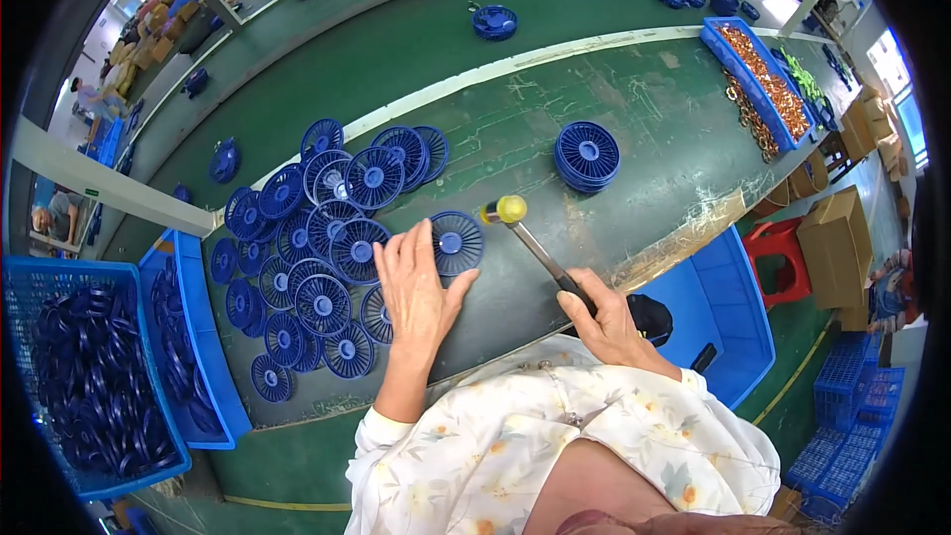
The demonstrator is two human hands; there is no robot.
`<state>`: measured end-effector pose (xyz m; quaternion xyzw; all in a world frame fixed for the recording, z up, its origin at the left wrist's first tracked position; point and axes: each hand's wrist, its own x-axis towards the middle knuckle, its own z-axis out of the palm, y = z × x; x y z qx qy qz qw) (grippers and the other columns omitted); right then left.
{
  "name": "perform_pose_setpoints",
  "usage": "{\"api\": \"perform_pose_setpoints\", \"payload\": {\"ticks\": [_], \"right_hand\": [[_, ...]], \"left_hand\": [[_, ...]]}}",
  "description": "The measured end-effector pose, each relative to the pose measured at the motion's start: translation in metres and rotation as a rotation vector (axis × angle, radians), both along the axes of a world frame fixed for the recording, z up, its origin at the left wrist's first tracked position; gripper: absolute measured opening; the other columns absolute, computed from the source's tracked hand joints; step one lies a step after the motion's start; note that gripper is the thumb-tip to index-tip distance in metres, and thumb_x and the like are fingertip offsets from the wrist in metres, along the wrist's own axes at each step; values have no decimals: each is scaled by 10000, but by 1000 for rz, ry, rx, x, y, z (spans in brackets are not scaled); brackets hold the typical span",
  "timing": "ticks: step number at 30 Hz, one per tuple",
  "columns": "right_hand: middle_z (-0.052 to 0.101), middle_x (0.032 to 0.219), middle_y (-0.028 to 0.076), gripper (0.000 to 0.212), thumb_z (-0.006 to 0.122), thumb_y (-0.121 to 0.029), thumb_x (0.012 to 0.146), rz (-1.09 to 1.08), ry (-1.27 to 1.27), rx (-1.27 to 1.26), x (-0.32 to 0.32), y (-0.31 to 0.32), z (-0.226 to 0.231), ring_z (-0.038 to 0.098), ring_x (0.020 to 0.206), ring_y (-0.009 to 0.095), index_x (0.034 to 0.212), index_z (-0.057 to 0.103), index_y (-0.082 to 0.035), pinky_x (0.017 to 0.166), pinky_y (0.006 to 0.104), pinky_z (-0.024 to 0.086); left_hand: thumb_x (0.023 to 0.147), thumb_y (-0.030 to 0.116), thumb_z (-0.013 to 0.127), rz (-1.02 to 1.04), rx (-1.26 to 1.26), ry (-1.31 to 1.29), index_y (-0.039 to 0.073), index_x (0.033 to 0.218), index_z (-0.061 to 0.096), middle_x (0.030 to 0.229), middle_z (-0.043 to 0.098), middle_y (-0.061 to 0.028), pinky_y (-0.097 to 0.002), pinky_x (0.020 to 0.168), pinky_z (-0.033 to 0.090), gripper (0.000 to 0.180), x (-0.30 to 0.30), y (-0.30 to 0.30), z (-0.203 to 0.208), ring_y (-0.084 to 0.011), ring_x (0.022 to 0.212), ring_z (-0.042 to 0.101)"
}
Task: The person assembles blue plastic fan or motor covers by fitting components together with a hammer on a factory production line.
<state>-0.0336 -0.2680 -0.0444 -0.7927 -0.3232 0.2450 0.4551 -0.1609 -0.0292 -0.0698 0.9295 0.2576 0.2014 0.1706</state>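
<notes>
- Being held in the right hand (604,322), the hammer (536,254) is clasped by its black handle; the fingers are wrapped around it and the thumb is laid over it.
- The yellow-ended hammer head (505,209) is pointed toward the upper left and is seen just beside one blue spoked disc (458,245); whether the disc is touched by it cannot be told.
- This disc is placed near the middle of the dark worktable (525,302), between the hammer head and the left hand (414,287).
- The left hand is held palm down with its fingers extended and its thumb spread apart; whether the disc's rim is pressed by it cannot be told.
- To the left, a loose pile of similar discs (322,304) is spread over the table, many being overlapped.
- Beyond the hammer, a neat stack of discs (587,151) is set well apart from the pile.
- At the far right, copper-coloured rings (768,79) are contained in a long blue tray (745,82); more rings are heaped beside it.
- At the left end, dark blue parts (94,376) are contained in a blue basket (74,272).
- Past the table's pale edge strip, scattered blue parts are carried on a green belt (614,0).
- Below the table's right end, a blue bin (733,312) is placed near a red stool (783,263).
</notes>
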Motion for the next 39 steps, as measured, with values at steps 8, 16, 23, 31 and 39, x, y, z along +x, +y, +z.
{"api": "perform_pose_setpoints", "payload": {"ticks": [8,16,23,31,39], "right_hand": [[680,810,278,239,618,-239,1047,205,-157,-360,3,22,13,656,802,535,1224,594,-80,691,575,512],[693,792,255,237,609,-287,1050,213,-208,-351,7,23,4,665,791,532,1186,575,-95,671,595,510],[614,865,121,252,646,-149,1039,-79,-90,150,7,-16,-7,552,765,135,1267,634,-41,706,313,500],[504,807,-71,232,552,-176,1115,-385,81,335,14,-41,-15,419,634,7,1290,581,-26,534,204,340],[601,864,15,242,608,-138,1069,-209,92,186,6,-41,-33,519,770,114,1266,628,0,704,289,463]], "left_hand": [[623,279,970,-28,-158,-5,-15,1519,452,1330,613,-219,-585,1252,246,1076,5,-2,-1,-395,1324,508],[604,285,981,-26,-110,-16,12,1505,473,1296,612,-221,-582,1242,246,1070,14,-4,1,-399,1286,518],[609,252,977,-193,-131,-205,7,1525,436,1329,594,-220,-593,1213,283,1092,52,-12,26,-408,1287,508],[648,285,958,-336,-107,-334,-61,1522,415,1342,588,-253,-486,1148,402,1085,178,-32,19,-417,1282,503],[704,289,926,-89,24,-128,-34,1478,501,1429,558,-252,-517,1146,389,940,-6,-25,33,-417,1345,493]]}}
